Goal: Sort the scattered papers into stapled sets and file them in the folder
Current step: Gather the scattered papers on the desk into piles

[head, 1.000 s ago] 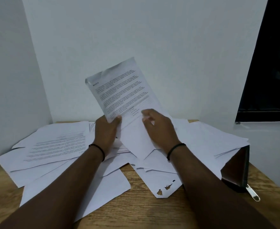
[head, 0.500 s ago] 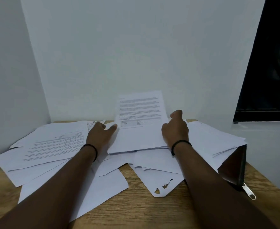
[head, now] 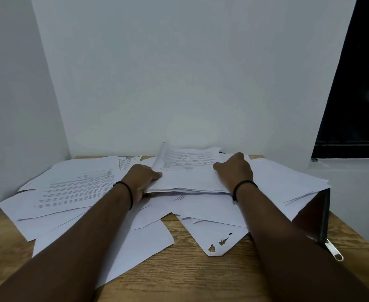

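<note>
Fingers of the left hand (head: pixel 143 177) curled under the near-left edge of a small stack (head: pixel 190 177), thumb on top, pinching it. Fingers of the right hand (head: pixel 237 168) bent over the stack's right side and pressed down on it; whether any reach beneath the sheets, impossible to tell. Stack lying at mid-bench, printed page uppermost, far-left edge lifted slightly. Thin black bands on both wrists.

Spread beneath and around: loose papers (head: pixel 74 188), overlapping, some printed, some blank side up, one torn sheet (head: pixel 218 240) nearest the front with ragged holes. To the right, a dark folder (head: pixel 312 216) half buried under sheets, zip pull (head: pixel 334 252) hanging at its near corner. Wooden bench (head: pixel 190 275) set into a corner of pale walls.

Step in hand, by the look of it: gathering and squaring a first set out of the scatter. No stapler in view. Next move likely calls for tapping the edges flush, finding the stapler, fixing one corner, then clearing sheets off the folder to open it.
</note>
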